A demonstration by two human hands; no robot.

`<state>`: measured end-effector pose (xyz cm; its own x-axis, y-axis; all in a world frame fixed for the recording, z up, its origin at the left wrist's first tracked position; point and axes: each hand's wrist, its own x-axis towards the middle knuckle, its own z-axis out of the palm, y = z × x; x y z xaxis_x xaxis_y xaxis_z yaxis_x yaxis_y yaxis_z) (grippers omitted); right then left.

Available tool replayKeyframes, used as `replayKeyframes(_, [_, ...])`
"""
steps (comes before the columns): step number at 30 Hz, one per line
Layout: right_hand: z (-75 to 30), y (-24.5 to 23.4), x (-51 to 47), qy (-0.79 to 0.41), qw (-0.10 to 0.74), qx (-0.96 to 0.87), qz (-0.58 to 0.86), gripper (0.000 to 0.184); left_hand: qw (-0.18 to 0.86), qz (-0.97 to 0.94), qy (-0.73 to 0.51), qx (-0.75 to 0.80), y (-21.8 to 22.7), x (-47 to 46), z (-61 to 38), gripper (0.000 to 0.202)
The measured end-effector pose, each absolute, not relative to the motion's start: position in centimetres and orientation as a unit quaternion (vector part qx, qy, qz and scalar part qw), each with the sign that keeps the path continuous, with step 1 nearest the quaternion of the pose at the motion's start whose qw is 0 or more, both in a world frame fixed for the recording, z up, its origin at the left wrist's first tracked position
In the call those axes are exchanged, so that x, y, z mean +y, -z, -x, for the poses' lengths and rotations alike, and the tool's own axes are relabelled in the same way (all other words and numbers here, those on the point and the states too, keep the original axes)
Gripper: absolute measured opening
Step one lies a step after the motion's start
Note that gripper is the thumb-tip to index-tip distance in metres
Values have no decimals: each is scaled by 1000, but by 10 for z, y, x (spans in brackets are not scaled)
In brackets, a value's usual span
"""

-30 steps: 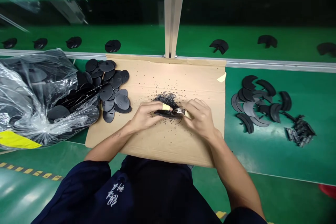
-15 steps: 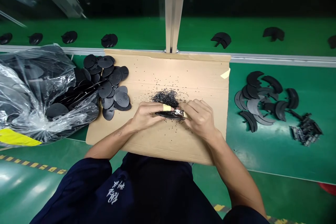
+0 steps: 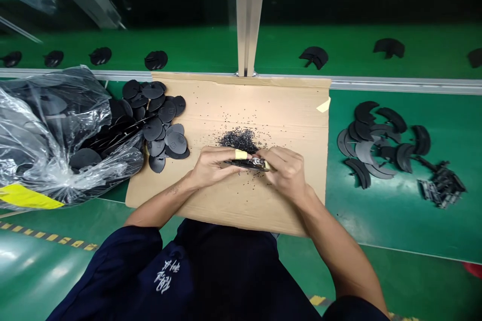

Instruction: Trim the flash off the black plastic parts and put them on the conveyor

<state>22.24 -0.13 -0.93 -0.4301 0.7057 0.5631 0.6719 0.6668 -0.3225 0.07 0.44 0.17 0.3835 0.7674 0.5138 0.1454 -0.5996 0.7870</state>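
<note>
My left hand, with tape round the forefinger, is closed on a flat black plastic disc held edge-on over a cardboard sheet. My right hand is closed on a small metal cutting tool whose tip meets the disc's edge. A little heap of black trimmings lies on the cardboard just beyond my hands.
Loose black discs spill from a clear plastic bag at the left. Curved black offcuts and small black sprue pieces lie on the green table at the right. More black parts sit on the green conveyor behind a metal post.
My hands have stayed over the cardboard with the disc and tool; only the camera view has shifted slightly.
</note>
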Motion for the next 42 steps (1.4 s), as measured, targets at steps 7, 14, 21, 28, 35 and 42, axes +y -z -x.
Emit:
replayKeyframes(7, [-227, 8, 3, 21, 259, -861, 437, 25, 228, -833, -411, 293, -4, 9, 1, 18])
replayKeyframes(14, [-235, 9, 8, -96, 290, -840, 449, 22, 193, -838, -411, 303, -3, 15, 7, 17])
replayKeyframes(21, [-231, 6, 4, -131, 357, -852, 361, 15, 224, -843, -386, 300, -9, 17, 8, 20])
replayKeyframes(28, [-230, 4, 6, -51, 391, -854, 340, 23, 354, -868, -202, 284, -39, 41, 19, 36])
replayKeyframes(35, [-228, 6, 5, -24, 374, -828, 418, 12, 113, -893, -201, 388, -66, 141, 49, 17])
replayKeyframes(42, [-225, 3, -5, -33, 307, -849, 429, 23, 21, -788, -105, 606, -57, 237, 58, 27])
